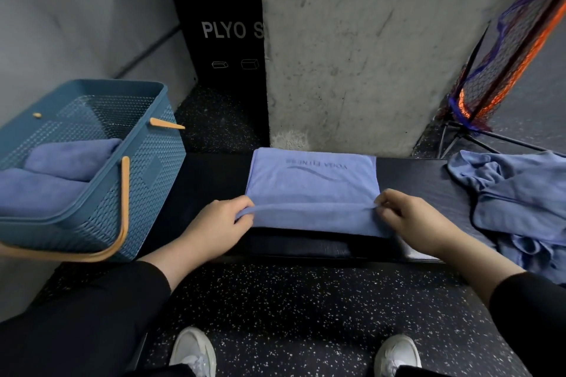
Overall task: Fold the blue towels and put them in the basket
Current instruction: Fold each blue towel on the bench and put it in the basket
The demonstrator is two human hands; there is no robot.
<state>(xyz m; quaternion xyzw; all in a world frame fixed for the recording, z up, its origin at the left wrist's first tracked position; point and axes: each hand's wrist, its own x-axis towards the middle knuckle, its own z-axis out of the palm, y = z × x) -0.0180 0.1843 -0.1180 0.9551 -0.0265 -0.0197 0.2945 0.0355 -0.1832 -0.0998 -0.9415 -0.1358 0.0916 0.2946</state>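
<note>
A view looks down from a person's head at a low black bench (214, 174) set against a concrete pillar (352, 49).

At the far left, a blue woven-pattern basket (153, 180) with tan handles stands on the bench's left end. Two folded blue towels (55, 180) already lie inside it, side by side.

Next comes the person's left hand (214, 226), its thumb and fingers pinching the near left corner of a partly folded blue towel (309, 187). This towel lies flat at the middle of the bench, a broad rectangle with its long axis running left to right. Faint printed lettering on it reads upside down to the wearer, so its top points toward the person. The near edge is lifted slightly into a taut ridge between the two hands.

The right hand (410, 217) pinches the near right corner in the same way, fingers curled on the cloth.

The towel appears soft, light and limp, with a slightly grippy nap. It would likely sag if held by one corner, so holding two corners of one edge, as here, seems the sound way to carry a fold across cleanly.

At the far right, a heap of unfolded blue towels (517, 199) lies crumpled on the bench's end and spills over its near edge. Behind it stands an orange and purple net (502, 49).
</note>
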